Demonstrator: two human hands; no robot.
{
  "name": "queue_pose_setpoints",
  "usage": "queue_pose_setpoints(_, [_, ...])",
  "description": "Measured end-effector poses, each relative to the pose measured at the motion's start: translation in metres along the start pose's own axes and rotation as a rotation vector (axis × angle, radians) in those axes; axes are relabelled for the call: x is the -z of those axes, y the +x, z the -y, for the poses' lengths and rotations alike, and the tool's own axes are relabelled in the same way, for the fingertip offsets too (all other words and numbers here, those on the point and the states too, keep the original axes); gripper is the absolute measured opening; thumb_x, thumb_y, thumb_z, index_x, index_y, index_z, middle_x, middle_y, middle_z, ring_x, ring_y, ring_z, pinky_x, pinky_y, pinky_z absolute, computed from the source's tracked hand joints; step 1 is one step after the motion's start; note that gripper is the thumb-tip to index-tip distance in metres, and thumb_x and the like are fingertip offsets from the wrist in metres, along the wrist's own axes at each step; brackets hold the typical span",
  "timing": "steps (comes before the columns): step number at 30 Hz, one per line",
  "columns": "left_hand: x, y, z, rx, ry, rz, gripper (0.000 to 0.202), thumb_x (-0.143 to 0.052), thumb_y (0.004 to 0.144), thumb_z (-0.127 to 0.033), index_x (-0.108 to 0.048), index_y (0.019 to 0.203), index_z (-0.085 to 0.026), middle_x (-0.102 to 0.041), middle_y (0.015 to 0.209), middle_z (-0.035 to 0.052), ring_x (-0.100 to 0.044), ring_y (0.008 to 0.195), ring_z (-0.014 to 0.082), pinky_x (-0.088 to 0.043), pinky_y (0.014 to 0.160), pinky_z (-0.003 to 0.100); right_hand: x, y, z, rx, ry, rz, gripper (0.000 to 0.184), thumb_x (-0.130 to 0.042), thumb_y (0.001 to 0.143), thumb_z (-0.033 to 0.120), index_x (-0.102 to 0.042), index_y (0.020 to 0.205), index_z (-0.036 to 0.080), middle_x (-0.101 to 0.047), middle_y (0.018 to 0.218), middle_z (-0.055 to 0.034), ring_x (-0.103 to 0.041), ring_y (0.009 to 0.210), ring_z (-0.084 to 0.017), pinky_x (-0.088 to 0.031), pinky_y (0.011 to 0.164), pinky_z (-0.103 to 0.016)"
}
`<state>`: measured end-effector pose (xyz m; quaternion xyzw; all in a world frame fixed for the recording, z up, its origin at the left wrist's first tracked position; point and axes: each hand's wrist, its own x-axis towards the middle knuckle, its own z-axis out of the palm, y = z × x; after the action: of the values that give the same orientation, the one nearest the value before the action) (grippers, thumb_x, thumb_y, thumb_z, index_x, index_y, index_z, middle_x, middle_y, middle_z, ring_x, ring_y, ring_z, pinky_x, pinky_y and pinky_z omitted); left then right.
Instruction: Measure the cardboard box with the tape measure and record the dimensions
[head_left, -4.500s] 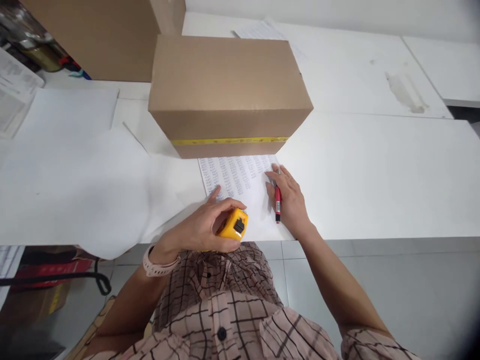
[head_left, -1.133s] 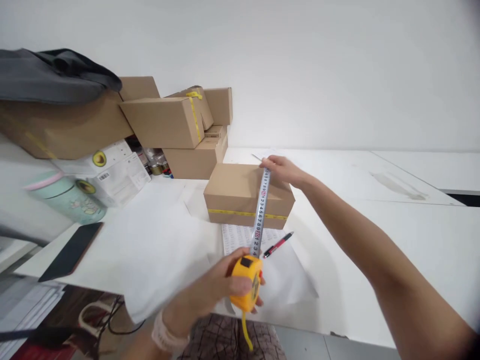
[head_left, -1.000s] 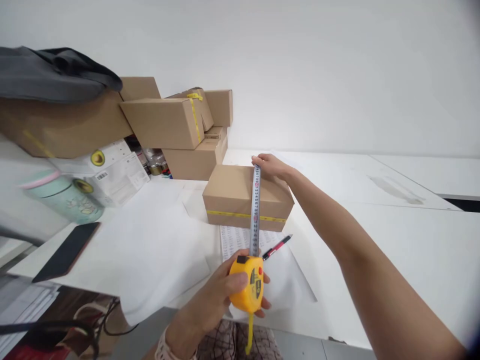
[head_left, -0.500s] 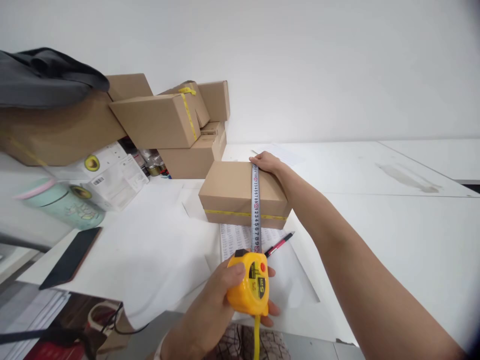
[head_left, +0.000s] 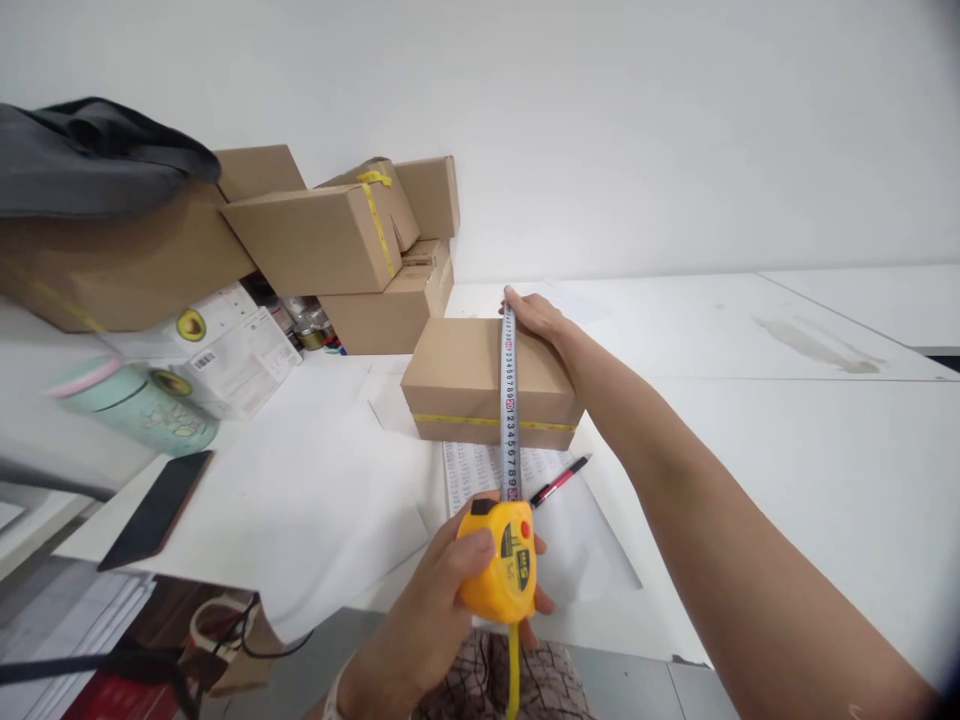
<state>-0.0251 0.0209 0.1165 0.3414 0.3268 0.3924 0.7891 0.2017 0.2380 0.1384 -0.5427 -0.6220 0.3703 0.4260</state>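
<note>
Left hand (head_left: 442,600): grip closed round the yellow tape measure (head_left: 501,562), thumb on top of the case, fingers wrapped behind it and mostly hidden. Held in the air just off the near edge of the tabletop (head_left: 750,450). Wrist cut off at the bottom of the frame. A yellow strap hangs from the case and runs out of view.

Blade (head_left: 509,400) drawn straight out of the case toward the far edge, passing over the top of the cardboard box (head_left: 461,372). Numbers legible near the case, too small farther along.

Right hand (head_left: 536,318): grip closed on the blade's end at the box's far top edge, one fingertip over the tip. Fingers past that edge hidden, hook not visible. Forearm covers the box's right end.

Box stands well back from the near edge, about midway along, with a yellow band on its near side. It rests on the far end of a printed sheet (head_left: 474,468), print too fine to read. Red-and-black pen (head_left: 560,481) lies on the sheet, just right of the blade.

Toward the left edge: dark phone (head_left: 156,508), blurred teal bottle (head_left: 139,412), stacked cartons (head_left: 330,240) under a dark cloth (head_left: 90,150), partly cut off
</note>
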Motion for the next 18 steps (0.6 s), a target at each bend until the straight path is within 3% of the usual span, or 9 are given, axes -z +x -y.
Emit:
queue_pose_setpoints(2, [0.01, -0.002, -0.002, -0.106, 0.099, -0.042, 0.062, -0.081, 0.073, -0.058, -0.059, 0.123, -0.028, -0.064, 0.112, 0.0109, -0.072, 0.08, 0.0268, -0.059, 0.058, 0.034, -0.001, 0.036, 0.003, 0.04, 0.016, -0.081, 0.064, -0.039, 0.09, 0.081, -0.065, 0.118, 0.03, -0.072, 0.112, -0.0061, -0.064, 0.104, -0.024, -0.05, 0.091, -0.036])
queue_pose_setpoints(4, [0.024, -0.002, -0.009, -0.282, 0.241, -0.168, 0.068, -0.086, 0.07, -0.049, -0.054, 0.127, -0.03, -0.06, 0.129, 0.0125, -0.072, 0.089, 0.028, -0.062, 0.067, 0.036, 0.004, 0.069, 0.005, 0.046, 0.031, -0.218, 0.068, -0.034, 0.093, 0.079, -0.066, 0.117, 0.023, -0.072, 0.115, -0.0107, -0.063, 0.111, -0.026, -0.047, 0.1, -0.039])
queue_pose_setpoints(7, [0.051, 0.009, -0.026, -0.48, 0.384, -0.384, 0.07, -0.085, 0.072, -0.043, -0.049, 0.13, -0.031, -0.055, 0.14, 0.011, -0.071, 0.099, 0.029, -0.063, 0.076, 0.038, 0.022, 0.079, -0.003, 0.047, 0.107, -0.404, 0.064, -0.035, 0.096, 0.072, -0.066, 0.119, 0.021, -0.07, 0.124, -0.0127, -0.06, 0.121, -0.026, -0.044, 0.108, -0.039])
queue_pose_setpoints(10, [0.082, 0.026, -0.042, -0.501, 0.406, -0.454, 0.067, -0.082, 0.072, -0.046, -0.047, 0.127, -0.03, -0.06, 0.126, 0.007, -0.073, 0.097, 0.0285, -0.064, 0.076, 0.039, 0.039, 0.039, -0.02, -0.09, 0.175, -0.408, 0.066, -0.033, 0.094, 0.076, -0.065, 0.125, 0.027, -0.064, 0.139, -0.0119, -0.054, 0.133, -0.03, -0.049, 0.104, -0.043])
queue_pose_setpoints(13, [0.104, 0.042, -0.05, -0.435, 0.415, -0.414, 0.062, -0.08, 0.073, -0.05, -0.049, 0.122, -0.027, -0.061, 0.121, 0.0054, -0.075, 0.092, 0.0268, -0.063, 0.074, 0.039, 0.041, -0.019, -0.032, -0.154, 0.207, -0.237, 0.071, -0.029, 0.092, 0.08, -0.059, 0.137, 0.033, -0.047, 0.158, -0.0089, -0.039, 0.148, -0.033, -0.052, 0.102, -0.048])
queue_pose_setpoints(15, [0.107, 0.05, -0.054, -0.384, 0.405, -0.343, 0.061, -0.079, 0.074, -0.052, -0.05, 0.121, -0.025, -0.063, 0.122, 0.0069, -0.075, 0.088, 0.0253, -0.063, 0.072, 0.037, 0.034, -0.047, -0.031, -0.148, 0.255, -0.079, 0.073, -0.028, 0.092, 0.082, -0.054, 0.144, 0.037, -0.039, 0.164, -0.005, -0.032, 0.152, -0.032, -0.052, 0.104, -0.05])
queue_pose_setpoints(18, [0.094, 0.058, -0.061, -0.361, 0.388, -0.239, 0.061, -0.077, 0.075, -0.055, -0.052, 0.121, -0.022, -0.064, 0.126, 0.0102, -0.075, 0.083, 0.0238, -0.063, 0.067, 0.036, 0.02, -0.065, -0.014, -0.097, 0.294, 0.115, 0.071, -0.036, 0.091, 0.081, -0.054, 0.145, 0.039, -0.036, 0.166, -0.0015, -0.031, 0.153, -0.032, -0.054, 0.103, -0.048])
